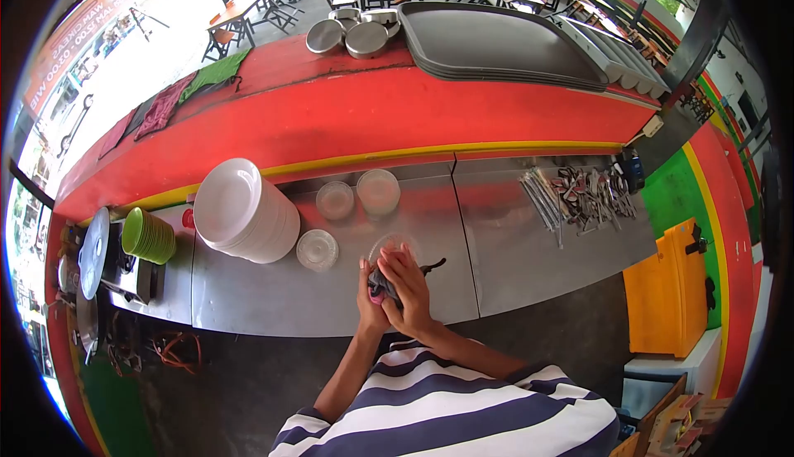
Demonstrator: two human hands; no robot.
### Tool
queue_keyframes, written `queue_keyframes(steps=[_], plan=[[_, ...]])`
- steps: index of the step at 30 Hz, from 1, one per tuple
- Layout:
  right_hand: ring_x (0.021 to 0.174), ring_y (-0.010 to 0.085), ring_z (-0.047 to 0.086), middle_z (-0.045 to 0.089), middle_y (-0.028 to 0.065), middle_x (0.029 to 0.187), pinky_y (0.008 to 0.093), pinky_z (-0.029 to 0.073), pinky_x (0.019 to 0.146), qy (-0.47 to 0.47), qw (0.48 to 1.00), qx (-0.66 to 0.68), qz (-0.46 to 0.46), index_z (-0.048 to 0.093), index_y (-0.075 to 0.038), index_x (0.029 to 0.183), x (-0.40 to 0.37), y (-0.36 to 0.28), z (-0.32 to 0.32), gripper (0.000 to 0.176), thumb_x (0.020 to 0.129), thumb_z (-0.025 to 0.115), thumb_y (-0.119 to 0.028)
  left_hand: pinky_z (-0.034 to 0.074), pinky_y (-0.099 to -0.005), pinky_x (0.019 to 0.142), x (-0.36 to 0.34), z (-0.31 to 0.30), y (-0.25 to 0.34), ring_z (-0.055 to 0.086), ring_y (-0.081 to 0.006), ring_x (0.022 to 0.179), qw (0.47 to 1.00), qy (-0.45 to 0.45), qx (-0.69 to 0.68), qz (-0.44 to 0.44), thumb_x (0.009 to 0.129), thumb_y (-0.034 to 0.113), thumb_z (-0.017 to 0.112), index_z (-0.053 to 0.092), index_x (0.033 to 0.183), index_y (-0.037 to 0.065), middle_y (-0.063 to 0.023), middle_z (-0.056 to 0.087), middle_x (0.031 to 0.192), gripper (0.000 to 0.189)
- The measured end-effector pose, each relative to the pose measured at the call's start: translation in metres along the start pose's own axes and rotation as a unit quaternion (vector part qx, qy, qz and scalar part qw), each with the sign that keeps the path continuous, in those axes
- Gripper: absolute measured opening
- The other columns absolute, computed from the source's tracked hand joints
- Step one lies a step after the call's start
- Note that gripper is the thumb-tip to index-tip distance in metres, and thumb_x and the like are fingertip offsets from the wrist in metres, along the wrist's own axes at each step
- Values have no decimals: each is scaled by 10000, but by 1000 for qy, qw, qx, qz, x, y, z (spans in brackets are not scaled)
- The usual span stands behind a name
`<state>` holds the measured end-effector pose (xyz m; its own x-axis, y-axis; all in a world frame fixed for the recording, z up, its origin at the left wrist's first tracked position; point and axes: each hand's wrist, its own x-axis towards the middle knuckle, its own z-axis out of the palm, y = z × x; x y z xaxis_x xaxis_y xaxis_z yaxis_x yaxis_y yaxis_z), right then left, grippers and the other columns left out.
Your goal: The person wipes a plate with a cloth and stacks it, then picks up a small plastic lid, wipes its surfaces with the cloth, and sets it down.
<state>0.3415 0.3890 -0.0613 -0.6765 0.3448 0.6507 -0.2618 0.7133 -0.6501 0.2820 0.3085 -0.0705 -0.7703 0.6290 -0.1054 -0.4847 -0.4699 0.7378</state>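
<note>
My left hand (368,298) and my right hand (408,286) are pressed together over the front edge of the steel counter (273,291). Both grip a small dark grey object (380,283) with a pink part showing between the fingers. A thin dark piece of it (432,266) sticks out to the right past my right hand. Just behind my fingers sits a clear round plastic container (387,244), partly hidden by them. What the dark object is, I cannot tell.
A tilted stack of white plates (246,213) and green bowls (149,235) stand to the left. Three clear round lids (318,250) (335,199) (379,190) lie nearby. Cutlery (579,196) is heaped at the right. Dark trays (496,39) and metal bowls (347,37) rest on the red ledge. An orange bin (670,291) stands at the right.
</note>
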Motion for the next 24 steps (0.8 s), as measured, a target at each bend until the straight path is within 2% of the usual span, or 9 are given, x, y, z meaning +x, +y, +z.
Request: queue_keyframes(steps=[1, 4, 8, 11, 15, 16, 19, 23, 24], plan=[[1408, 396, 406, 562, 172, 1405, 479, 351, 1137, -18, 1000, 3, -8, 582, -43, 1350, 2, 4, -5, 572, 781, 621, -74, 371, -361, 1132, -5, -4, -12, 533, -231, 1284, 996, 16, -80, -27, 1091, 466, 222, 394, 1467, -10, -169, 526, 1414, 631], [1353, 399, 482, 616, 193, 1331, 453, 366, 1130, -54, 998, 26, 1, 610, 2, 1294, 33, 11, -26, 516, 780, 567, -19, 464, -358, 1033, -22, 0, -29, 598, -219, 1177, 997, 45, -57, -21, 1092, 469, 220, 482, 1366, -12, -133, 594, 1291, 612], [1372, 386, 463, 606, 192, 1340, 429, 345, 1142, 23, 948, 259, 184, 589, 33, 1297, 42, 33, -33, 478, 824, 519, 40, 505, -340, 967, -27, 21, -23, 635, -203, 1092, 995, 33, 89, 44, 1091, 477, 218, 490, 1374, -29, -107, 630, 1197, 640], [1398, 411, 419, 561, 178, 1400, 485, 347, 1136, 32, 995, 85, 30, 573, -12, 1339, 21, 21, -31, 551, 790, 609, -49, 466, -363, 1029, -21, 20, -17, 592, -225, 1177, 997, 52, 50, 31, 1079, 512, 223, 472, 1406, 17, -121, 587, 1290, 643], [1374, 429, 445, 572, 180, 1389, 511, 334, 1139, -55, 995, 67, -42, 602, -3, 1299, -2, 2, -24, 502, 812, 621, -124, 459, -377, 1049, -22, 6, -34, 577, -228, 1214, 994, 86, -69, 15, 1075, 520, 224, 474, 1407, 58, -123, 567, 1334, 622], [1388, 404, 437, 584, 139, 1386, 503, 361, 1109, -72, 994, 65, -51, 595, -40, 1325, 8, 5, -27, 573, 755, 639, -76, 476, -376, 1032, -31, 19, -25, 604, -221, 1178, 992, 80, -93, -4, 1076, 511, 229, 493, 1382, 70, -107, 572, 1327, 598], [1305, 385, 530, 656, 131, 1279, 456, 391, 1100, -64, 994, 88, -16, 622, -7, 1270, 49, 9, -35, 481, 791, 600, -43, 523, -329, 943, -37, 24, -32, 663, -199, 1025, 992, 120, -3, 35, 1095, 450, 230, 519, 1320, -24, -135, 664, 1145, 599], [1239, 259, 582, 681, 146, 1222, 355, 405, 1072, -74, 917, 317, 232, 618, 22, 1261, 65, 38, -26, 400, 885, 485, 0, 486, -341, 1010, -47, 37, -22, 642, -232, 1112, 992, 103, 40, 68, 1090, 474, 200, 468, 1394, -74, -184, 642, 1228, 681], [1161, 196, 596, 665, 142, 1230, 311, 437, 1015, -69, 930, 297, 206, 597, 4, 1302, 56, 43, -24, 405, 920, 463, 7, 480, -342, 1019, -47, 38, -17, 636, -236, 1125, 990, 112, 37, 73, 1088, 481, 191, 453, 1409, -75, -185, 634, 1245, 693]])
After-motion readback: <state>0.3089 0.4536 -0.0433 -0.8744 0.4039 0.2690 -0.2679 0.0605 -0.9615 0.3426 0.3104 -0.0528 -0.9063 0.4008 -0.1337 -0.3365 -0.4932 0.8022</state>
